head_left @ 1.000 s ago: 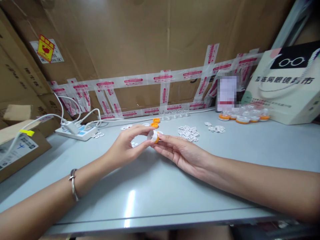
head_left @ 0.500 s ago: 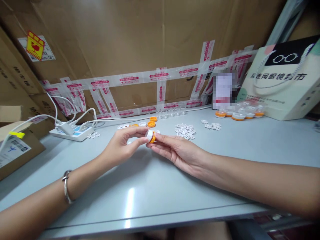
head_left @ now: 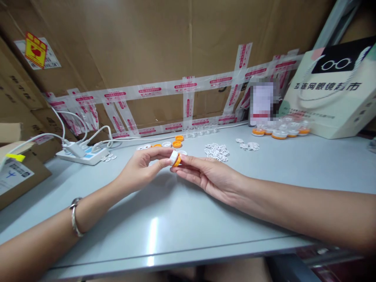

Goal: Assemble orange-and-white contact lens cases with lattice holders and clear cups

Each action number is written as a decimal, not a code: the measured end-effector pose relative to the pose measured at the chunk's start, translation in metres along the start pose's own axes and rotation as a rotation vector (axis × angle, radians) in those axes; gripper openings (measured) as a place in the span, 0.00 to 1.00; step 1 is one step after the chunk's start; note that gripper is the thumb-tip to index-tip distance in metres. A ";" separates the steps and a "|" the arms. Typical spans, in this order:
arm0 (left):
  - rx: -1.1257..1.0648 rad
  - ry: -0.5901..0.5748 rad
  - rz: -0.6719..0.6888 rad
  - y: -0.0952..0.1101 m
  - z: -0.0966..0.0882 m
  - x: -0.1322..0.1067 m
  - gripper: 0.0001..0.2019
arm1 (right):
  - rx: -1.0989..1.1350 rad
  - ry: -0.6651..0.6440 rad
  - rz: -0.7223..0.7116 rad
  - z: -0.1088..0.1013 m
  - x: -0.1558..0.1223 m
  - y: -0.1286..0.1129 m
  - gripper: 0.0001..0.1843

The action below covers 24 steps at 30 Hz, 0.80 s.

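Note:
Above the middle of the table, a small round orange-and-white plastic case (head_left: 177, 160) is held between both hands. My left hand (head_left: 144, 166) pinches its white side with thumb and fingers. On the orange side, my right hand (head_left: 214, 175) has its thumb on top and its fingers underneath. Just behind the hands lie orange caps (head_left: 176, 144) and white caps (head_left: 166, 144). A heap of small white plastic pieces (head_left: 216, 152) lies to their right, and a smaller cluster of white pieces (head_left: 249, 146) sits farther right.
At the left are a power strip (head_left: 85, 156) with white cables and a cardboard box (head_left: 32, 176). Several clear cases with orange bases (head_left: 279, 134) stand by a paper bag (head_left: 323, 105), near an upright phone (head_left: 262, 103). A large taped carton (head_left: 132, 47) forms the back.
The case has turned slightly in the fingers, and both hands still grip it. The view has shifted a little.

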<state>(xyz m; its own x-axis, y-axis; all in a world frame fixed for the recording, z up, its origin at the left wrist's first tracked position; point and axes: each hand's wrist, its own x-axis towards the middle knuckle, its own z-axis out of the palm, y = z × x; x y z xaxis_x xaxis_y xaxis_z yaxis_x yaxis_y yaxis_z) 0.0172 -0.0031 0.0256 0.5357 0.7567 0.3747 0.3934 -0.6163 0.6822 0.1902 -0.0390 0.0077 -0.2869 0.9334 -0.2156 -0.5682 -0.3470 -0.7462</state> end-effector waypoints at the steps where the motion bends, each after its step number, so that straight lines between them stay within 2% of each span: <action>1: 0.010 0.005 -0.009 0.001 0.000 0.000 0.13 | 0.001 -0.005 0.002 0.000 0.000 0.000 0.07; 5: 0.037 0.034 -0.056 0.004 0.000 0.000 0.15 | 0.001 -0.012 0.005 -0.001 0.000 0.000 0.06; 11: 0.082 0.059 -0.040 0.007 0.001 -0.001 0.14 | 0.000 -0.026 0.003 -0.001 0.000 0.001 0.06; 19: 0.152 0.081 0.074 0.005 0.001 -0.003 0.09 | 0.000 -0.071 0.007 -0.005 0.003 0.004 0.05; 24: 0.216 0.073 0.203 0.003 -0.002 -0.003 0.09 | -0.025 -0.116 0.003 -0.005 0.001 0.004 0.06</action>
<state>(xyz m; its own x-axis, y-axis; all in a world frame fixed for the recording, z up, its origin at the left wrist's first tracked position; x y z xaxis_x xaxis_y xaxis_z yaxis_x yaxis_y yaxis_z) 0.0157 -0.0067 0.0279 0.5674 0.6219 0.5397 0.4375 -0.7829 0.4423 0.1914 -0.0386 0.0012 -0.3764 0.9151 -0.1446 -0.5484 -0.3459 -0.7613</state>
